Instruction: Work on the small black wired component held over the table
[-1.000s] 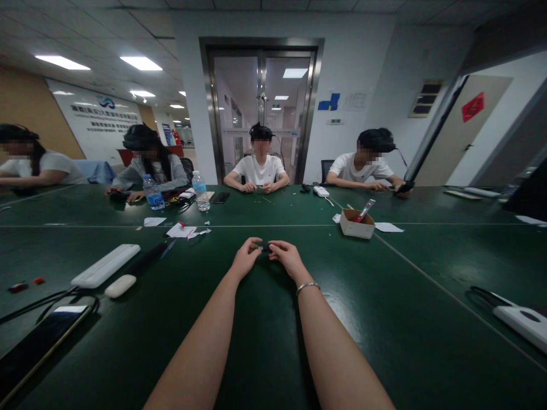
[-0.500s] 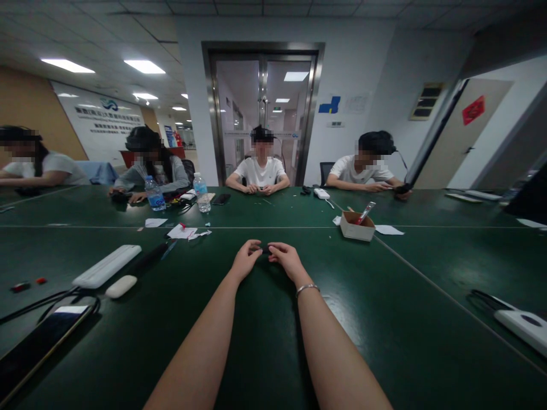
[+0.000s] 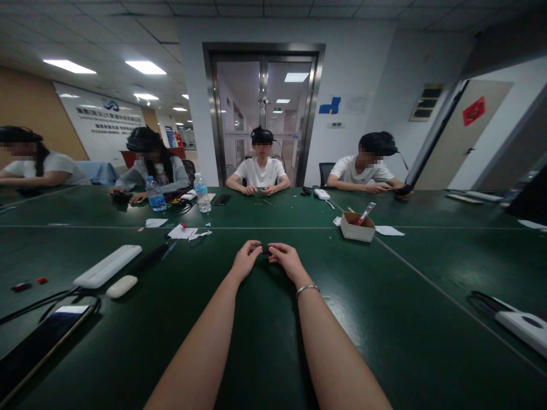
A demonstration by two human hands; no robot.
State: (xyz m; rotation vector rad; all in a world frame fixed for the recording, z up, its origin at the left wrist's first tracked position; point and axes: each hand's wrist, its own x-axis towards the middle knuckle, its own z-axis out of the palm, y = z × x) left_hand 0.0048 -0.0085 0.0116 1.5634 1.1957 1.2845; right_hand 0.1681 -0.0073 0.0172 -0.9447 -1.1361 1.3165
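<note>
My left hand (image 3: 246, 259) and right hand (image 3: 287, 259) meet over the glossy dark-green table (image 3: 265, 330), well in from its near edge. The small dark oblong piece (image 3: 265, 249) lies between them, pinched at one end by the right thumb and fingers, with the left fingertips at its other end; I cannot tell whether those press on it or only touch. It is too small to make out further. A silver metal bracelet (image 3: 307, 289) circles my right wrist. Beyond the hands, to the right, sits an open cardboard box (image 3: 358, 230); torn white paper scraps (image 3: 183, 231) lie beyond them to the left, and the white oval case (image 3: 122, 286) nearer, also left.
</note>
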